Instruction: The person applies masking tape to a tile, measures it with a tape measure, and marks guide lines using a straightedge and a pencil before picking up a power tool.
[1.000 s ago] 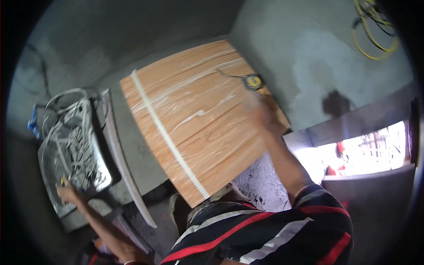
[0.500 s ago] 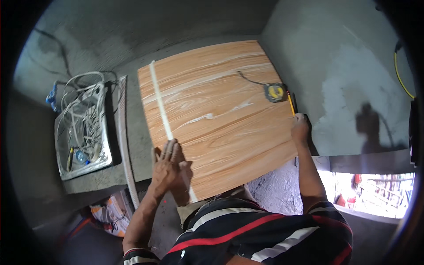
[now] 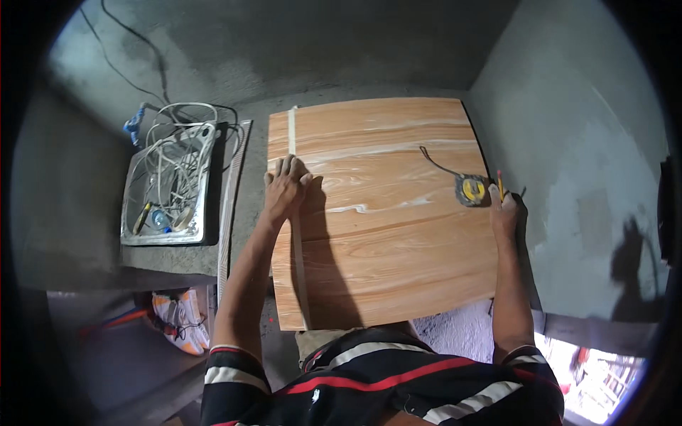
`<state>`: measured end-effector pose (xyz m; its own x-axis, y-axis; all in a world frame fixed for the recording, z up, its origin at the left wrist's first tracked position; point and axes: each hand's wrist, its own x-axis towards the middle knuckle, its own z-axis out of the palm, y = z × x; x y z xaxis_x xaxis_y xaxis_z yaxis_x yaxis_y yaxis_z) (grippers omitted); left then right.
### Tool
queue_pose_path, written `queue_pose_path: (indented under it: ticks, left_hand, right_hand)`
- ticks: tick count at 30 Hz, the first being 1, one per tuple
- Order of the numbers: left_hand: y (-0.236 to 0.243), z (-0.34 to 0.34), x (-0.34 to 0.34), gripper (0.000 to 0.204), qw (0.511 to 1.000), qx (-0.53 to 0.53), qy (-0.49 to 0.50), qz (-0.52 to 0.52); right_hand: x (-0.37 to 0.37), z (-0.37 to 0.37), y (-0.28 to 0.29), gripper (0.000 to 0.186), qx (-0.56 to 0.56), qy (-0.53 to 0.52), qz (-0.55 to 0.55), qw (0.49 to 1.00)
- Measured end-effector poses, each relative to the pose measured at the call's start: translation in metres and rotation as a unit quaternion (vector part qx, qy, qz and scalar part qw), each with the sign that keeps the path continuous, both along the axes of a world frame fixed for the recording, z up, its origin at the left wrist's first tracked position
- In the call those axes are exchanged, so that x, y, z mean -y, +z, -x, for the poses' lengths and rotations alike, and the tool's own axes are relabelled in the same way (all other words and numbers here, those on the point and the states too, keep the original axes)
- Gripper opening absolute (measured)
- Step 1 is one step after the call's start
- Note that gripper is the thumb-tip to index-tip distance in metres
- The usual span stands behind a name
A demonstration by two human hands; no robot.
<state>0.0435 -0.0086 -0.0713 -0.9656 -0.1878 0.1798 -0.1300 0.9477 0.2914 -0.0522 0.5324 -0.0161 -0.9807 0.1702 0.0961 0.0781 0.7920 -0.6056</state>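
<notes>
A wood-grain board lies before me with a pale strip along its left side. My left hand rests flat on board and strip, fingers apart. At the board's right edge, my right hand is closed on a yellow pencil, beside a yellow-and-black tape measure with a dark wrist strap.
On the grey ledge at left sit a metal basin of tangled cables and tools, and a long strip. Below is a white-and-orange sack. Concrete walls enclose the back and sides; a bright opening is at lower right.
My left hand has moved from the basin onto the board, then farther up along the strip. My right hand has settled at the right edge. The board sits more upright in view.
</notes>
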Motion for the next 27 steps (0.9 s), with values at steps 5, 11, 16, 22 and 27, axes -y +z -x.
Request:
queue_pose_path:
  ticks: [5, 11, 16, 22, 27]
  left_hand:
    - [-0.013, 0.059, 0.040, 0.056, 1.000, 0.014, 0.025, 0.005]
    - [-0.053, 0.153, 0.110, 0.050, 0.998, -0.070, 0.001, 0.010]
    - [-0.055, 0.215, 0.156, 0.041, 0.996, -0.023, -0.051, 0.070]
    - [-0.032, 0.235, 0.170, 0.040, 0.999, 0.014, -0.031, 0.035]
    - [-0.058, 0.251, 0.153, 0.039, 0.997, 0.032, -0.003, 0.074]
  right_hand:
    - [0.004, 0.024, -0.029, 0.042, -0.219, 0.284, -0.026, 0.933]
    - [0.038, 0.020, -0.020, 0.058, -0.118, 0.292, -0.174, 0.933]
    - [0.047, 0.024, -0.029, 0.060, -0.052, 0.236, -0.145, 0.959]
    - [0.045, 0.037, -0.050, 0.046, -0.140, 0.131, -0.121, 0.974]
    - [-0.003, 0.045, -0.105, 0.042, -0.196, -0.036, 0.067, 0.978]
